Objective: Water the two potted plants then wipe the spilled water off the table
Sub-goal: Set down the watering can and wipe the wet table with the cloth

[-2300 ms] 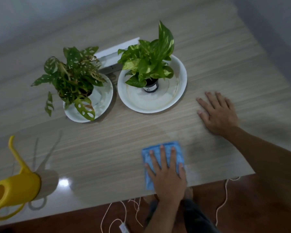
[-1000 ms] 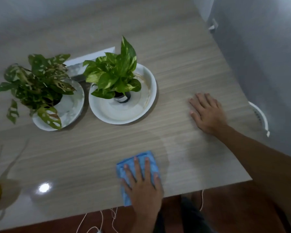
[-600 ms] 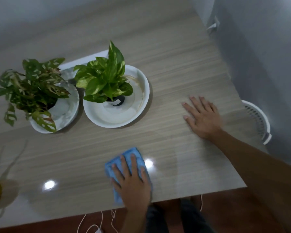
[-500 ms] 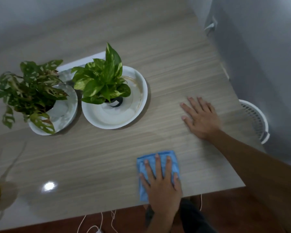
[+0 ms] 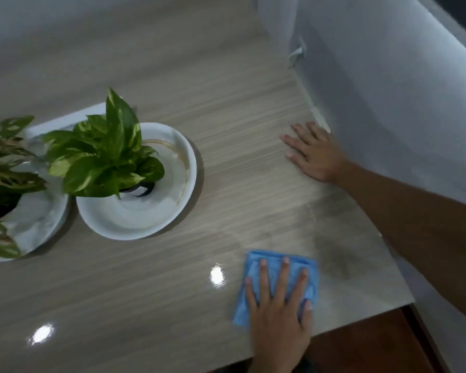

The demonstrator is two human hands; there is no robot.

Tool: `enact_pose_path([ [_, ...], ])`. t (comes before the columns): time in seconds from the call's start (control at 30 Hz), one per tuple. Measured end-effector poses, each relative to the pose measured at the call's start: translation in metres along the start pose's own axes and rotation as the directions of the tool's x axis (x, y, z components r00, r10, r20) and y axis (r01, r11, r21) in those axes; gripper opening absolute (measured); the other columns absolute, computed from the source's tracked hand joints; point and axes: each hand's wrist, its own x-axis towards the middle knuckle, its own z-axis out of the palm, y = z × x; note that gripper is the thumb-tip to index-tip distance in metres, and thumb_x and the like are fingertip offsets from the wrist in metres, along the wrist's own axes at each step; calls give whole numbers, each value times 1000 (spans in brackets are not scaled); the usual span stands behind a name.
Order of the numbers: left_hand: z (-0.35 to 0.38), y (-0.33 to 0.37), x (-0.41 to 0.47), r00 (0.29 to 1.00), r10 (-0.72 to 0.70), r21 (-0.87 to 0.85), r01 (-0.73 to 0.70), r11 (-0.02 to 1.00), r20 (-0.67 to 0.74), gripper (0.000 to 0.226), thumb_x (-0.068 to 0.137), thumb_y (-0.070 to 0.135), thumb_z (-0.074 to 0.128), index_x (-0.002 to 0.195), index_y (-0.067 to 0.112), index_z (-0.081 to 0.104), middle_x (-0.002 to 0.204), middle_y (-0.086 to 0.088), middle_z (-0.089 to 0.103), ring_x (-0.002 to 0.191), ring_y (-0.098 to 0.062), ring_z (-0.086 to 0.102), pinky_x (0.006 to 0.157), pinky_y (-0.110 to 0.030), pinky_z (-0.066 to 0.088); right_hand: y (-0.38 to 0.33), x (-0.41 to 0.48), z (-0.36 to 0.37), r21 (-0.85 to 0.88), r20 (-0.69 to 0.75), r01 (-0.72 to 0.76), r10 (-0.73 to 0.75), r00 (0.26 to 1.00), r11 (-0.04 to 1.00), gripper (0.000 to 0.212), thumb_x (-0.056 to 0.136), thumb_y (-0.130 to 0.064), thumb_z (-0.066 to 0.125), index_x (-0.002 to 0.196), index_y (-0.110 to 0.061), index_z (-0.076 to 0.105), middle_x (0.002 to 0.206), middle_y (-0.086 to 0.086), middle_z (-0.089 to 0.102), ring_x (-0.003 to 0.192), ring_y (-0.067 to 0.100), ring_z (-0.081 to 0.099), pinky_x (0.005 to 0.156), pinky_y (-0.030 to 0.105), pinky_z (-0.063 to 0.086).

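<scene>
Head view, looking down: a pale wood-grain table (image 5: 151, 286) fills most of the scene. Two potted plants sit on white plates at nine o'clock, a green-leaved plant (image 5: 105, 154) and a speckled plant (image 5: 3, 162). Right hand (image 5: 314, 153) rests flat, fingers spread, at two o'clock. Left hand (image 5: 279, 313), flat and open, presses a blue cloth (image 5: 311, 278) at five o'clock.

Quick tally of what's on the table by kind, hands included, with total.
Potted plants: 2, the green one and the speckled one
White saucers: 2, right and left
Blue cloth: 1
Hands: 2, left hand flat on the cloth, right hand flat on the table
Total: 7
</scene>
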Motion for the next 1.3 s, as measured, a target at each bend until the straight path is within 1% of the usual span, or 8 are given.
enact_pose_path([
  [0.1, 11, -3, 82, 995, 102, 15, -102, 995, 7, 52, 99, 50, 42, 149, 40, 40, 165, 6, 23, 154, -30, 15, 115, -62, 22, 9, 1, 6, -12, -25, 3, -3, 1000, 1000, 56, 98, -62, 21, 151, -46, 17, 164, -5, 13, 151, 27, 8, 119, 43, 5],
  [0.3, -20, -94, 70, 947, -307, 183, 319, 930, -93, 59, 99, 48, 38, 155, 34, 30, 167, -1, 18, 153, -34, 13, 115, -63, 20, 8, 0, 9, -16, -56, 23, -23, 998, 1000, 57, 96, -63, 22, 150, -45, 23, 163, -3, 21, 150, 27, 15, 118, 43, 11],
  [0.53, 20, 45, 96, 975, 219, -43, -217, 975, 49, 54, 97, 52, 42, 150, 43, 38, 165, 7, 23, 154, -30, 12, 113, -62, 25, 7, 10, -1, 28, -55, 42, -40, 998, 999, 58, 94, -58, 31, 146, -34, 38, 160, 3, 28, 145, 32, 24, 118, 43, 19],
  [0.77, -8, -56, 101, 970, -222, 156, 236, 959, -104, 60, 96, 48, 42, 154, 35, 33, 165, -1, 24, 153, -34, 18, 114, -64, 22, 19, 49, -14, 144, -13, 84, -83, 996, 986, 58, 102, -47, 29, 152, -17, 30, 163, 7, 20, 150, 26, 9, 121, 34, 3],
  [0.97, 29, 73, 87, 946, 323, -133, -318, 939, 23, 50, 95, 50, 49, 144, 44, 47, 163, 9, 31, 153, -30, 19, 113, -60, 28, 12, 73, -25, 204, 45, 40, -50, 998, 978, 58, 102, -51, 28, 154, -26, 21, 165, 2, 9, 151, 23, -1, 122, 41, 2],
  [1.13, 10, -42, 215, 992, -71, 107, 82, 991, -106, 52, 98, 47, 42, 149, 39, 42, 162, 2, 33, 153, -28, 20, 115, -62, 21, 23, 65, -47, 203, -57, 54, -44, 997, 978, 56, 101, -45, 32, 153, -23, 26, 164, 5, 15, 151, 27, 4, 121, 46, 6],
  [1.23, -13, -67, 127, 961, -242, 157, 262, 952, -136, 60, 95, 46, 46, 153, 35, 35, 165, -2, 25, 152, -34, 20, 114, -63, 22, 35, 59, -56, 235, -70, 11, 6, 998, 972, 54, 103, -43, 33, 153, -24, 25, 165, 2, 12, 151, 26, 1, 119, 42, 3],
  [1.3, -7, -15, 53, 990, -136, 74, 137, 988, -26, 65, 85, 46, 55, 148, 36, 44, 161, -1, 34, 147, -38, 33, 110, -65, 28, 38, 56, -56, 260, -94, -27, 53, 994, 965, 54, 103, -43, 32, 153, -24, 26, 165, 2, 12, 151, 26, 1, 120, 43, 3],
])
